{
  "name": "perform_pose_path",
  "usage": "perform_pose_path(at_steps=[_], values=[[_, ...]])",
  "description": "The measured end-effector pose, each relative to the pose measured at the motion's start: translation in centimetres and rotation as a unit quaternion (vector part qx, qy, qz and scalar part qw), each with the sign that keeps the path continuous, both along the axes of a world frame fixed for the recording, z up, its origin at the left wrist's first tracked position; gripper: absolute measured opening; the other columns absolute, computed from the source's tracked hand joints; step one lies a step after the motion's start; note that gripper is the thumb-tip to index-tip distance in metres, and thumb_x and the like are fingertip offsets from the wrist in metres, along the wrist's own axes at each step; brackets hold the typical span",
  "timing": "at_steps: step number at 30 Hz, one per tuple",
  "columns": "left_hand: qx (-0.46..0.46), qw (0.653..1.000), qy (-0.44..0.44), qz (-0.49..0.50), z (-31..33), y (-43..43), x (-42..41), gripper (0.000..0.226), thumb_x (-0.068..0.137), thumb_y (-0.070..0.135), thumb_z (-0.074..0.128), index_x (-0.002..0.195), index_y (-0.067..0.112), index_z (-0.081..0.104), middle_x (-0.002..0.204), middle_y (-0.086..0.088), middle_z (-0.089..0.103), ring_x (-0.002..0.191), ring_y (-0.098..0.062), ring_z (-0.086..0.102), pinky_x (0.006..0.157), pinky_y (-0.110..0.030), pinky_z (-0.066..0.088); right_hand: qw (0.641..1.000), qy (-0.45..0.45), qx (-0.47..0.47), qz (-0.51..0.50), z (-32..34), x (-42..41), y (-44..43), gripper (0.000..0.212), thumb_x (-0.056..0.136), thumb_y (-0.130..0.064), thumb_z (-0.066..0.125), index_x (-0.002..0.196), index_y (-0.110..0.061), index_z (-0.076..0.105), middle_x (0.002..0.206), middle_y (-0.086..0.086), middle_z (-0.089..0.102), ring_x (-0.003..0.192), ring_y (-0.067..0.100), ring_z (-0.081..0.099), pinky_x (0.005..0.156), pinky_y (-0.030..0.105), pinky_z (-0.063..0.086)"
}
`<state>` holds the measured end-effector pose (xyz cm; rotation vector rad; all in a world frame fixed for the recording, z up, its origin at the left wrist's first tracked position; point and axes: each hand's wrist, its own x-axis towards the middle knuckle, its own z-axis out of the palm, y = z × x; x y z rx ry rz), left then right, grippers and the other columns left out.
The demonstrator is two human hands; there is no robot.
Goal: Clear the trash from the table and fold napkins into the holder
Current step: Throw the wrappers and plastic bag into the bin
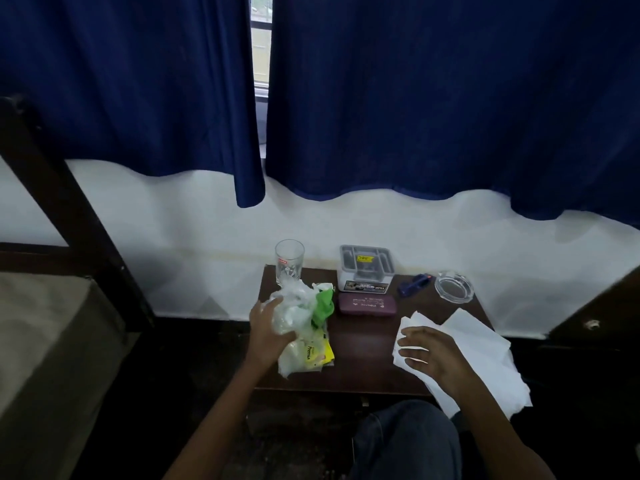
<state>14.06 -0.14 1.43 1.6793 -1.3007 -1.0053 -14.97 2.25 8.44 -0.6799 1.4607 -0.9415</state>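
Dark blue curtains (450, 98) fill the far side of the room, parted by a narrow slit of window, and they hang down over a white wall (194, 237). A dark bed frame (69, 209) with a pale mattress stands at the left. Against the wall sits a small dark brown table (363, 344), and a person sits at its near edge with both arms reaching over it. On the right near part of the table lies a loose stack of white napkins (485, 348), unfolded, its corner hanging off the near right edge. The right hand (433, 351) rests flat on top of the stack, its fingers straight and spread, gripping nothing. On the left side lies the trash (298, 327), a heap of clear crumpled plastic with a green scrap and a yellow printed packet in it. The left hand (268, 327) is curled round the clear plastic from the left, thumb on top and fingers under the bunch. At the far middle of the table stands the grey napkin holder (365, 268), no napkins showing in it. Just in front of it lies a maroon case (367, 304). A clear glass ashtray (453, 286) sits at the far right corner, an upright drinking glass (289, 259) at the far left, just behind the trash. A small blue object (414, 284) lies between the holder and the ashtray.
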Motion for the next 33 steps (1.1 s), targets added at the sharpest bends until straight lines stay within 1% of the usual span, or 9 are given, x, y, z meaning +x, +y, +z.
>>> perform_pose_path(at_steps=[5, 10, 15, 18, 22, 24, 28, 30, 33], values=[[-0.008, 0.984, 0.159, 0.073, 1.6, 0.3, 2.5, 0.068, 0.069, -0.003, 0.073, 0.128, 0.021, 0.049, 0.132, -0.008, 0.050, 0.117, -0.028, 0.052, 0.088, -0.039, 0.051, 1.000, 0.003, 0.000, 0.005, 0.0, -0.4, 0.4, 0.013, 0.088, -0.002, 0.051, 0.093, 0.000, 0.063, 0.083, 0.018, 0.063, 0.071, 0.028, 0.062, 0.065, 0.030, 0.049], [0.027, 0.938, 0.335, 0.085, 3.4, 1.4, 4.3, 0.062, 0.079, 0.000, 0.065, 0.130, 0.027, 0.044, 0.125, -0.009, 0.057, 0.095, -0.021, 0.062, 0.067, -0.033, 0.053, 1.000, -0.001, 0.009, 0.014, 0.1, 0.1, 0.4, 0.013, 0.088, -0.002, 0.051, 0.096, 0.001, 0.061, 0.085, 0.019, 0.063, 0.074, 0.030, 0.061, 0.066, 0.032, 0.050], [0.011, 0.919, 0.392, 0.031, 6.3, 1.0, 3.8, 0.057, 0.083, 0.003, 0.060, 0.130, 0.031, 0.042, 0.119, -0.004, 0.060, 0.099, -0.021, 0.063, 0.058, -0.028, 0.057, 0.998, -0.014, 0.003, 0.053, 0.6, 1.2, 0.3, 0.015, 0.088, -0.001, 0.052, 0.099, -0.002, 0.062, 0.089, 0.017, 0.065, 0.076, 0.029, 0.062, 0.069, 0.033, 0.050], [0.006, 0.901, 0.433, -0.012, 7.6, 0.6, 2.5, 0.063, 0.078, 0.012, 0.066, 0.131, 0.032, 0.042, 0.117, 0.000, 0.063, 0.101, -0.021, 0.064, 0.066, -0.031, 0.058, 0.996, -0.021, -0.011, 0.090, 1.3, 2.0, 0.4, 0.021, 0.087, -0.004, 0.055, 0.106, -0.004, 0.063, 0.100, 0.015, 0.068, 0.085, 0.028, 0.065, 0.069, 0.031, 0.053], [0.019, 0.860, 0.501, -0.091, 8.3, -0.1, -0.8, 0.098, 0.040, 0.031, 0.092, 0.127, 0.031, 0.047, 0.116, 0.000, 0.067, 0.103, -0.022, 0.066, 0.076, -0.039, 0.058, 0.991, -0.049, -0.045, 0.120, 2.2, 3.1, 0.6, 0.038, 0.083, -0.007, 0.065, 0.120, -0.014, 0.060, 0.119, 0.010, 0.065, 0.104, 0.027, 0.064, 0.072, 0.038, 0.057], [0.032, 0.851, 0.514, -0.104, 8.3, -0.3, -3.0, 0.100, 0.040, 0.031, 0.092, 0.128, 0.030, 0.047, 0.119, -0.002, 0.065, 0.105, -0.023, 0.065, 0.078, -0.039, 0.058, 0.985, -0.095, -0.065, 0.126, 2.8, 3.5, 0.7, 0.049, 0.081, -0.008, 0.067, 0.126, -0.020, 0.055, 0.124, 0.007, 0.061, 0.106, 0.028, 0.064, 0.075, 0.043, 0.058], [0.042, 0.851, 0.510, -0.115, 8.5, -0.3, -7.3, 0.060, 0.069, 0.026, 0.076, 0.123, 0.026, 0.050, 0.124, -0.006, 0.064, 0.111, -0.026, 0.063, 0.082, -0.039, 0.057, 0.972, -0.159, -0.108, 0.136, 4.0, 3.0, 0.8, 0.064, 0.074, -0.009, 0.072, 0.130, -0.032, 0.049, 0.126, 0.002, 0.062, 0.109, 0.029, 0.064, 0.075, 0.041, 0.058], [0.050, 0.863, 0.489, -0.119, 8.6, -0.2, -9.2, 0.040, 0.079, 0.020, 0.064, 0.117, 0.029, 0.053, 0.123, -0.005, 0.064, 0.110, -0.024, 0.064, 0.083, -0.037, 0.056, 0.973, -0.158, -0.132, 0.100, 4.0, 2.1, 0.9, 0.063, 0.077, -0.004, 0.070, 0.131, -0.028, 0.049, 0.127, 0.005, 0.061, 0.110, 0.029, 0.064, 0.075, 0.038, 0.058], [0.089, 0.880, 0.442, -0.148, 8.0, -0.5, -11.9, 0.036, 0.086, 0.016, 0.059, 0.117, 0.033, 0.051, 0.117, 0.000, 0.065, 0.107, -0.023, 0.064, 0.086, -0.037, 0.054, 0.976, -0.163, -0.144, 0.015, 3.3, -0.2, 0.8, 0.051, 0.080, 0.003, 0.064, 0.126, -0.017, 0.055, 0.118, 0.011, 0.063, 0.102, 0.029, 0.066, 0.074, 0.036, 0.058]])
